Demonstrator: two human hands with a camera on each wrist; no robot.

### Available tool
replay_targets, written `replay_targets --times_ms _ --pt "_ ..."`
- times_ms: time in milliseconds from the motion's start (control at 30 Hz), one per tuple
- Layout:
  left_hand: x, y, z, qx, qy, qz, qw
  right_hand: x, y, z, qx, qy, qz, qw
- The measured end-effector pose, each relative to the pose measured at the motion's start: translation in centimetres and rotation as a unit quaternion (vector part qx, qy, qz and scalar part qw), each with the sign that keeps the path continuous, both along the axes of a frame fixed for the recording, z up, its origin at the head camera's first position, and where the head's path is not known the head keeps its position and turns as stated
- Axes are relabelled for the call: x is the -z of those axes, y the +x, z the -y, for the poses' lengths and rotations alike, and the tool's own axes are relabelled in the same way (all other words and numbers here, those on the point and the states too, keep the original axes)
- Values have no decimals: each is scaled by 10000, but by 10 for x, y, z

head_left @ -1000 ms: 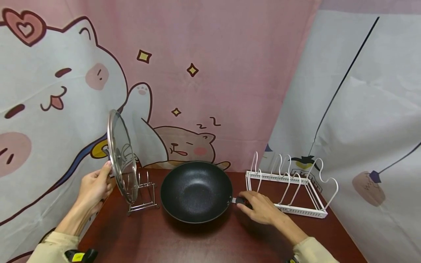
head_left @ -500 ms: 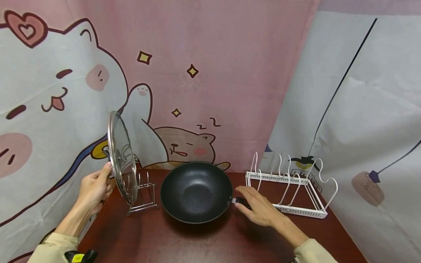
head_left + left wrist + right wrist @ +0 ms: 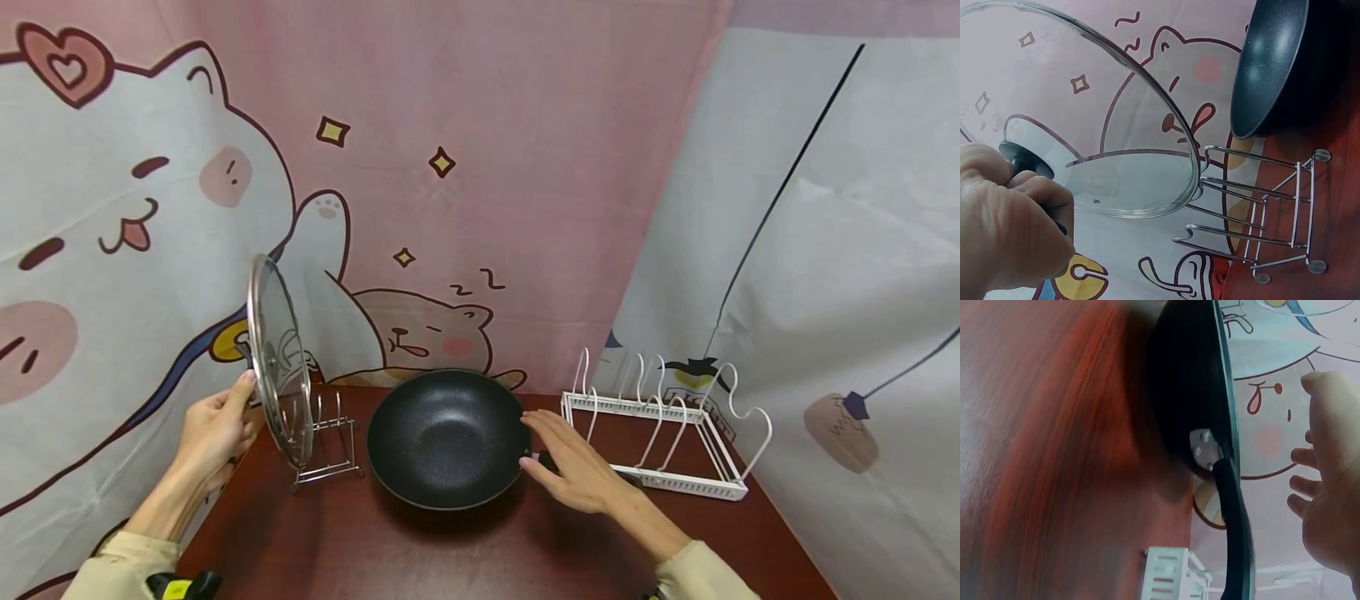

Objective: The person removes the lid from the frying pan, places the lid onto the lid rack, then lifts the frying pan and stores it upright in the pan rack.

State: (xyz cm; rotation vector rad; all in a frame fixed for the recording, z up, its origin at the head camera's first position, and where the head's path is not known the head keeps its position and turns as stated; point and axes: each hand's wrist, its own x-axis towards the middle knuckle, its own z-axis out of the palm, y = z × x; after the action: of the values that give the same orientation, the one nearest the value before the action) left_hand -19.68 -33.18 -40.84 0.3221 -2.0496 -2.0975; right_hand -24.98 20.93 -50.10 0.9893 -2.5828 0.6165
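Note:
A round glass pot lid point(image 3: 279, 367) with a metal rim stands almost upright in the air on the left. My left hand point(image 3: 213, 433) grips it by its dark knob point(image 3: 1025, 161). A black wok point(image 3: 448, 442) sits on the table at the middle. Over the wok's handle point(image 3: 1235, 531) hovers my right hand point(image 3: 573, 475), fingers extended toward the wok's rim. The right wrist view shows a gap between that hand and the handle. In the head view the hand covers most of the handle.
Just behind the lid stands a small wire rack point(image 3: 327, 473), partly seen through the glass. A white pan rack point(image 3: 686, 482) with upright hoops stands at the right, close to the wok's handle. A printed curtain point(image 3: 525, 167) hangs behind the reddish-brown table point(image 3: 420, 558).
My right hand has come off the wok's handle and moved left toward the rim, its fingers straightening. The left hand and lid stay nearly still.

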Motion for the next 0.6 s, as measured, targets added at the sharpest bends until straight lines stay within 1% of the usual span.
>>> replay_targets --times_ms 133,400,600 --pt "1 1 1 20 -5 -1 10000 -4 1 8 -109 -80 109 9998" --pt "2 1 2 -2 -71 52 10000 -8 2 22 -176 -88 347 9992" --pt "3 3 3 1 -64 35 10000 -9 2 35 -279 -183 396 9987"
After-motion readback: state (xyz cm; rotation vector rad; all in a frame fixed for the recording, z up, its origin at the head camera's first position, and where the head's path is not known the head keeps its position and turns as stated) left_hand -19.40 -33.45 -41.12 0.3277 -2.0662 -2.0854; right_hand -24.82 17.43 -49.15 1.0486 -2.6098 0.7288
